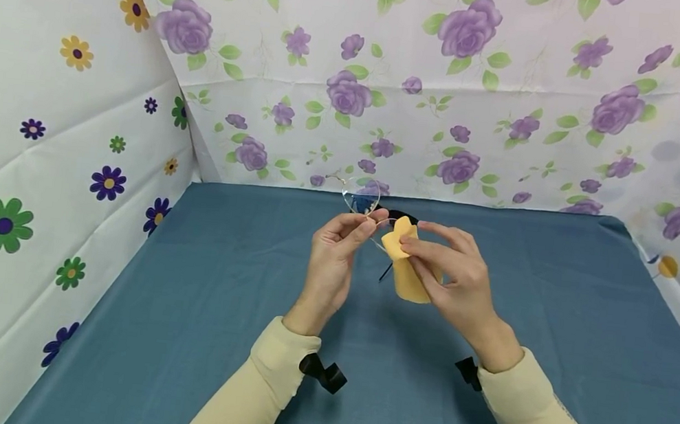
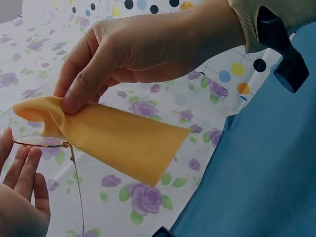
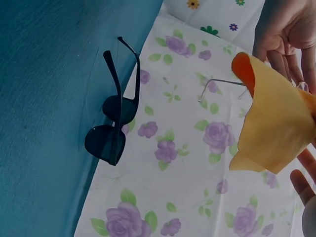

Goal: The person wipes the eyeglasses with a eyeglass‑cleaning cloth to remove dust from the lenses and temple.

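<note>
- Pinching thin-rimmed eyeglasses [image 1: 360, 195] with clear lenses in them, the left hand [image 1: 336, 249] is up above the blue tablecloth [image 1: 231, 297].
- Black sunglasses [image 3: 117, 111] lie behind, at the tablecloth's far edge.
- A yellow cloth [image 1: 410, 283] hangs right by the eyeglasses.
- The right hand [image 1: 464, 273] pinches the cloth.

A blue cloth [image 1: 196, 280] covers the worktop [image 1: 556, 290] — and near the far edge lies a pair of black sunglasses [image 3: 117, 116], arms apparently unfolded, though the head view partly hides them.
</note>
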`<state>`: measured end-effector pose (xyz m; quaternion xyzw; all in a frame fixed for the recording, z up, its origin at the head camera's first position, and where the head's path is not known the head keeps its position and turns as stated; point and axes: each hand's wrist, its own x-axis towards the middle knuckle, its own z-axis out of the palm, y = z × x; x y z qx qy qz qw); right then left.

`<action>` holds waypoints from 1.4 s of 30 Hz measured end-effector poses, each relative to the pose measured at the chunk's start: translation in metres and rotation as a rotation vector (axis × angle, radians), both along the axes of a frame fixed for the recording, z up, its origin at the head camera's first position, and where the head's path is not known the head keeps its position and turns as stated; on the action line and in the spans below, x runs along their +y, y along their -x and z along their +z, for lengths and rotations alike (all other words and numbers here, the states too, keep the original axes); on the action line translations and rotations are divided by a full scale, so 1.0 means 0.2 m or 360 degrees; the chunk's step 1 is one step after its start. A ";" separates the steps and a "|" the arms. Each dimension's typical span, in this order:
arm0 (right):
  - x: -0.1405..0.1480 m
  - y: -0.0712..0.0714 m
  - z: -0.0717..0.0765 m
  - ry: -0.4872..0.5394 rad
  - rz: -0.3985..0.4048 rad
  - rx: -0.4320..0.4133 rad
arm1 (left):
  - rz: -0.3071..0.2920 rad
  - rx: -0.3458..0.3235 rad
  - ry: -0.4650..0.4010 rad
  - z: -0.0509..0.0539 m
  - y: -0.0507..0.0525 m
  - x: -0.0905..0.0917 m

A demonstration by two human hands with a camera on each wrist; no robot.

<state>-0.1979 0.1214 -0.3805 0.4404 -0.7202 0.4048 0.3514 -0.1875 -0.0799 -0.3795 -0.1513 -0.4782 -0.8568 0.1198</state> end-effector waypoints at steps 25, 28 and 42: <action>-0.07 -0.04 -0.02 -0.0119 -0.0065 0.0259 | 0.0007 -0.0165 -0.0067 -0.05 -0.02 0.09; -0.07 -0.04 -0.01 -0.0109 -0.0109 0.0303 | -0.0006 -0.0174 -0.0067 -0.05 -0.03 0.10; -0.02 -0.01 0.00 0.0025 -0.0107 0.0148 | -0.0020 -0.0231 -0.0032 -0.01 -0.02 0.05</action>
